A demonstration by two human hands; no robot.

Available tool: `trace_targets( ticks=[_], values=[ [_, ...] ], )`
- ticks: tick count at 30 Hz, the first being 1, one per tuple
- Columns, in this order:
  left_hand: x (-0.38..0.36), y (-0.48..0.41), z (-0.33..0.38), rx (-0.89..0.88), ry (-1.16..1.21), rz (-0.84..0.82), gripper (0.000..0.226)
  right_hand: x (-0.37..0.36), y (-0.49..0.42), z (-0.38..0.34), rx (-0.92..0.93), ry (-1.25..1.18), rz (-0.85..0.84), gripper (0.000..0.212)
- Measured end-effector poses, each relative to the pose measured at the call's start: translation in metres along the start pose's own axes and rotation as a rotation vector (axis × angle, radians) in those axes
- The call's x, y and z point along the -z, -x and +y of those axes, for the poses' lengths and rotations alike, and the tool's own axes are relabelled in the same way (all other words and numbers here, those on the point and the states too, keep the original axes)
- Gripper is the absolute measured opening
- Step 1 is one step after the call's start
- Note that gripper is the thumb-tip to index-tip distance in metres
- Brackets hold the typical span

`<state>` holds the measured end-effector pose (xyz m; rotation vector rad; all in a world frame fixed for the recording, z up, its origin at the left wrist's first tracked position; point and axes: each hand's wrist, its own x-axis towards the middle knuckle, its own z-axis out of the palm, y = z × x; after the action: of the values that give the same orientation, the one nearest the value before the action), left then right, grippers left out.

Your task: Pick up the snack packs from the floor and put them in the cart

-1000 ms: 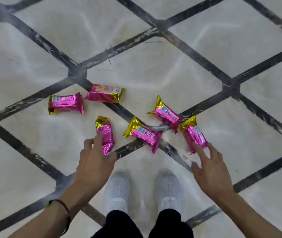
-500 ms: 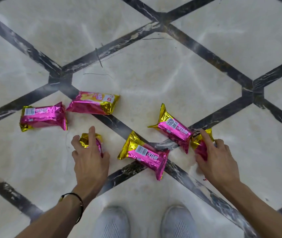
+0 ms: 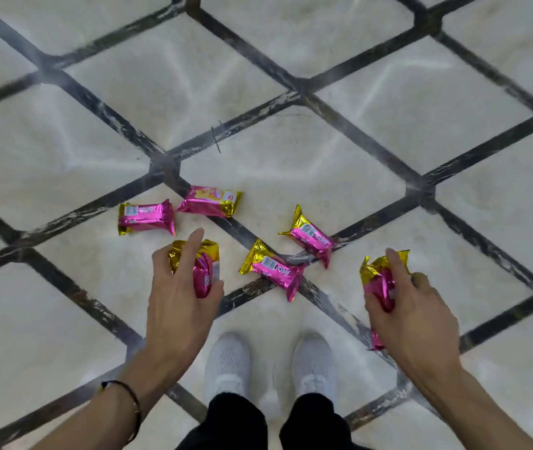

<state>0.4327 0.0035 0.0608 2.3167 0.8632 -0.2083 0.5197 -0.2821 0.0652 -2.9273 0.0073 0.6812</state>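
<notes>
Slippage is risked: one slick foil snack pack (image 3: 205, 276) is clasped by the left hand (image 3: 177, 306), a second pack (image 3: 378, 285) by the right hand (image 3: 416, 316).

Left hand (image 3: 180, 300): forearm stretched forward and down, back of hand up, fingers curled round a snack pack (image 3: 205, 274). Right hand (image 3: 411, 313): posed likewise, thumb and fingers gripped a second snack pack (image 3: 378, 287).

Left hand (image 3: 177, 306) and right hand (image 3: 416, 316) each lifted a snack pack (image 3: 205, 274).
</notes>
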Motion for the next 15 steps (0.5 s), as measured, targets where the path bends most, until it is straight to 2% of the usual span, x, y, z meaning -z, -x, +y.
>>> trace_targets(
  ticks=[6,15],
  values=[
    [0.12,0.044,0.111,-0.118,0.101,-0.003,0.074,0.156,0.037,-0.061,0.086,-0.1,0.111,0.07],
    [0.319,0.079,0.243,-0.138,0.121,0.015,0.076,0.387,0.11,-0.111,0.233,-0.238,0.269,0.074]
  ],
)
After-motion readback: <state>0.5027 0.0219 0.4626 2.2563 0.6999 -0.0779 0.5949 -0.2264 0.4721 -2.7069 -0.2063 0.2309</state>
